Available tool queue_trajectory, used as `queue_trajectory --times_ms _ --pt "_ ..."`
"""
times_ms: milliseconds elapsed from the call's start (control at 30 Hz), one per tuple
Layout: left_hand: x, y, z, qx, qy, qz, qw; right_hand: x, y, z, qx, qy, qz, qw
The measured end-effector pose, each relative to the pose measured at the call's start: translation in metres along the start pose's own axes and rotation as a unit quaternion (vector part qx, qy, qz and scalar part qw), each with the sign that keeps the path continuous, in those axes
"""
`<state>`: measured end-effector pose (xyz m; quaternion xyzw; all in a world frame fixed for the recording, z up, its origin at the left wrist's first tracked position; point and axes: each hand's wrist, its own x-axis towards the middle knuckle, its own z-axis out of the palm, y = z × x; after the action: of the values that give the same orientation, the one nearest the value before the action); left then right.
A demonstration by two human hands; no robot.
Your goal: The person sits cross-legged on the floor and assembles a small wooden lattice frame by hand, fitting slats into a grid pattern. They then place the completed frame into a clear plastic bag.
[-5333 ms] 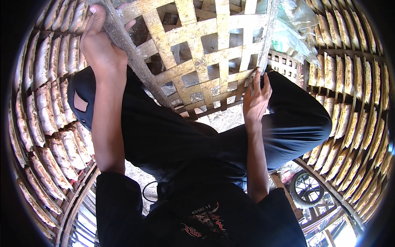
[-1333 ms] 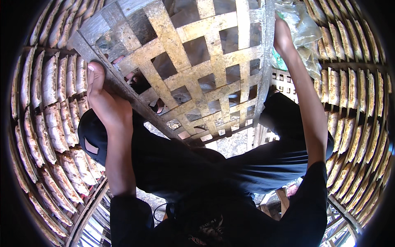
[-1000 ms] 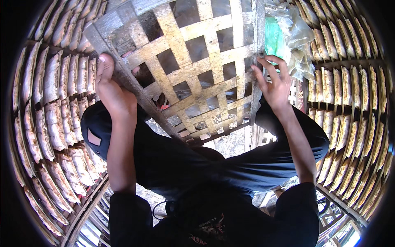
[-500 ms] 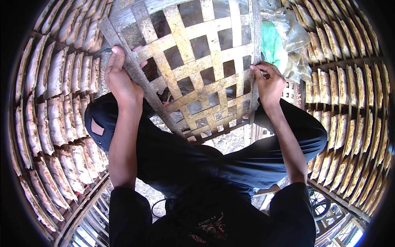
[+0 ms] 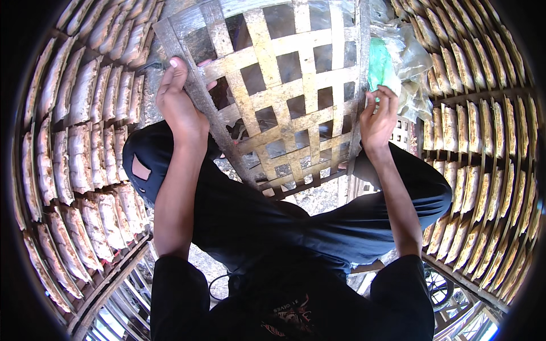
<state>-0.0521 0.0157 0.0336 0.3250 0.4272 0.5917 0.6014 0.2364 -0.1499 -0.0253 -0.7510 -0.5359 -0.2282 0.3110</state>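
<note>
A woven bamboo lattice panel (image 5: 304,91) with wooden side rails is tilted up in front of me, its narrower lower end by my crossed legs. My left hand (image 5: 181,102) is closed around the left rail (image 5: 193,85), thumb on the near side and fingertips showing through the lattice gaps behind it. Just outside the right rail (image 5: 358,85), my right hand (image 5: 379,117) has its fingers bent, with a gap between thumb and fingers. Green plastic (image 5: 380,62) lies behind those fingers; I cannot tell whether they touch it.
Racks of pale, brown-edged strips stand close on the left (image 5: 79,159) and right (image 5: 478,131). Crumpled clear plastic (image 5: 415,85) lies beyond my right hand. A spoked wheel (image 5: 438,287) shows at the lower right, and speckled ground (image 5: 321,196) between my legs.
My right hand's fingers have come off the right rail and spread from the thumb. The panel appears slightly further right and lower in view, with my left hand still on it.
</note>
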Motion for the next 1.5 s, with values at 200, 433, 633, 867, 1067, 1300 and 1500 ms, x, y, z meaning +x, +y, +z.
queue_trajectory --times_ms 200,433,633,867,1067,1300,1500 --pt "0.001 0.000 -0.001 0.008 0.005 0.002 1.000 0.032 -0.006 -0.005 0.039 -0.039 -0.044 0.998" --pt "-0.001 0.002 0.002 0.005 -0.001 0.001 1.000 0.035 0.001 -0.004 -0.043 -0.047 -0.184 0.981" --pt "0.000 0.000 0.001 0.009 0.008 0.001 1.000 0.038 -0.003 -0.008 -0.017 -0.066 -0.159 0.985" --pt "0.001 0.000 0.000 0.010 0.003 -0.007 1.000 0.026 0.010 0.005 0.021 -0.061 -0.175 0.982" --pt "0.001 -0.001 -0.001 0.003 0.002 -0.007 1.000 -0.042 0.012 -0.033 0.232 -0.264 -0.232 0.907" --pt "-0.001 0.002 -0.004 0.051 -0.014 -0.017 0.998 -0.018 0.010 -0.026 0.059 -0.131 -0.158 0.977" --pt "-0.001 0.003 -0.003 0.036 -0.013 -0.016 0.999 0.012 0.016 -0.024 -0.032 -0.143 -0.220 0.964"
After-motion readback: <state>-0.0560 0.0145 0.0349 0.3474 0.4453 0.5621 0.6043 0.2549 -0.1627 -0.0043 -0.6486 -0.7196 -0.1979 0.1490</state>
